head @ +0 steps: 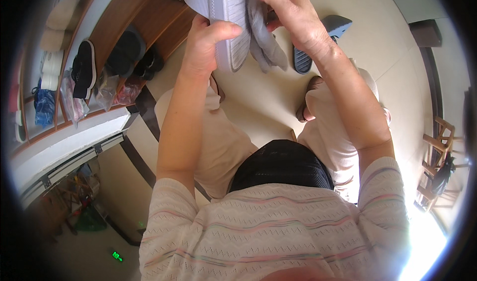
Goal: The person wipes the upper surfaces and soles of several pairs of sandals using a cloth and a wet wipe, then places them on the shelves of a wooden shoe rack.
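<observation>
A light grey slide sandal (223,53) is at the top middle, its ribbed strap to the left and its worn sole facing right. My left hand (208,42) grips its lower end, with the thumb on the sole. In my right hand (292,16) is a crumpled grey cloth (261,35), which lies against the sole and hangs down below the fingers. The upper ends of the sandal and cloth are cut off by the picture's edge.
At the left a wooden shoe rack (123,16) holds several shoes, among them a black one (84,68), and plastic bags. A dark blue slipper (302,61) lies on the floor beyond my right forearm. Wooden stools (438,147) stand at the far right.
</observation>
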`<state>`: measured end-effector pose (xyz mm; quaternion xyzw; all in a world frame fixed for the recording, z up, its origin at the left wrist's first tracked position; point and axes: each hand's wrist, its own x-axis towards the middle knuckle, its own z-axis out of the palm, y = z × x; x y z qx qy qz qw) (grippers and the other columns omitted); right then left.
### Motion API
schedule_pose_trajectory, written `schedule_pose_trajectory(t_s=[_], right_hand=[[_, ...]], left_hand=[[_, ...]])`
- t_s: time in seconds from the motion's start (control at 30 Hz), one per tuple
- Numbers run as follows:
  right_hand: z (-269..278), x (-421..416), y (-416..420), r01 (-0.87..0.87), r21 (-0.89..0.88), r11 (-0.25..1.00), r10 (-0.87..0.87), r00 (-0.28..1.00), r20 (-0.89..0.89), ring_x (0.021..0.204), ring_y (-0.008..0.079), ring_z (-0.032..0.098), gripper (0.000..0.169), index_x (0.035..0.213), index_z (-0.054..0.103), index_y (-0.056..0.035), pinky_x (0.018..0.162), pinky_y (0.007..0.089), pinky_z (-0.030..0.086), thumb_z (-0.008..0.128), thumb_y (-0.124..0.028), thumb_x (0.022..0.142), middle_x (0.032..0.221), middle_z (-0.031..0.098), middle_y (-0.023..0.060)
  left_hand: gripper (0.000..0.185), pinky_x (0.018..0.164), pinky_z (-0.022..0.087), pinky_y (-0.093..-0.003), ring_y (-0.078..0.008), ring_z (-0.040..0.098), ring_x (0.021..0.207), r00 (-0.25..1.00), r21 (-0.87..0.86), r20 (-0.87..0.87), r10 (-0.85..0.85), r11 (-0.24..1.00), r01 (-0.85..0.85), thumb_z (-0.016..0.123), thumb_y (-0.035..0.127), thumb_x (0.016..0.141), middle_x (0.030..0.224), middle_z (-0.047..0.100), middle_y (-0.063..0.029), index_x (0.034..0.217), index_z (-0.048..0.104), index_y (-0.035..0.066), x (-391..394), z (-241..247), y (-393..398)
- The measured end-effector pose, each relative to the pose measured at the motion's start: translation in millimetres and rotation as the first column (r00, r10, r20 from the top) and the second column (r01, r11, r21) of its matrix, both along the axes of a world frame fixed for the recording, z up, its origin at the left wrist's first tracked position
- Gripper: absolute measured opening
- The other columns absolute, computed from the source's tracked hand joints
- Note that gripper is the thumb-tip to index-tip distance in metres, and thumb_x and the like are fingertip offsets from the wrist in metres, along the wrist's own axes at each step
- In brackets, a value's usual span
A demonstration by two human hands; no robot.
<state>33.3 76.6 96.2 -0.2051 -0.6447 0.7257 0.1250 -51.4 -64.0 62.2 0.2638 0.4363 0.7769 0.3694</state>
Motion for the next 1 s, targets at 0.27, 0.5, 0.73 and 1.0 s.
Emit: schedule_pose_trajectory(t_s=[0.27, 0.5, 0.73, 1.0], right_hand=[[-5, 3, 6, -0.051, -0.003, 0.999, 0.05, 0.987, -0.151, 0.065, 0.0092, 0.051, 0.055, 0.113, 0.048, 0.0044, 0.053, 0.0213, 0.043, 0.068, -0.032, 0.077, 0.085, 0.058, 0.0058], [-14, 1, 14, -0.138, -0.099, 0.985, 0.13, 0.988, -0.089, 0.092, 0.0168, 0.053, 0.061, 0.118, 0.043, 0.0067, 0.079, 0.0273, 0.045, 0.069, -0.031, 0.077, 0.106, 0.056, 0.0124], [-6, 5, 9, -0.18, -0.143, 0.973, 0.146, 0.964, -0.22, 0.107, 0.0206, 0.048, 0.066, 0.125, 0.037, 0.0068, 0.093, 0.0305, 0.039, 0.069, -0.027, 0.077, 0.117, 0.051, 0.0142], [-7, 5, 10, -0.225, -0.247, 0.943, 0.161, 0.953, -0.257, 0.109, 0.0207, 0.047, 0.068, 0.127, 0.035, 0.0055, 0.095, 0.0302, 0.037, 0.07, -0.024, 0.076, 0.118, 0.051, 0.0128]], left_hand=[[0.05, 0.082, 0.045, -0.0319, -0.0194, 0.057, 0.093, 0.999, 0.015, 0.014, -0.05, 0.999, 0.05, 0.061, 0.006, 0.061, 0.101, 0.059, -0.0096, 0.109, 0.053, -0.004, -2, -9, 7], [0.055, 0.084, 0.044, -0.0326, -0.0201, 0.056, 0.097, 1.0, -0.06, -0.02, -0.014, 0.998, 0.013, 0.061, 0.007, 0.059, 0.104, 0.057, -0.0102, 0.112, 0.051, -0.004, -1, -8, 2], [0.058, 0.085, 0.044, -0.0318, -0.0195, 0.055, 0.098, 0.999, -0.072, -0.011, -0.033, 0.997, 0.032, 0.062, 0.008, 0.059, 0.105, 0.057, -0.0096, 0.114, 0.05, -0.004, 2, 0, 0], [0.059, 0.086, 0.044, -0.0317, -0.0193, 0.055, 0.098, 0.997, -0.08, -0.073, -0.015, 0.997, 0.009, 0.061, 0.009, 0.057, 0.105, 0.057, -0.0087, 0.114, 0.051, -0.002, 1, -2, 0]])
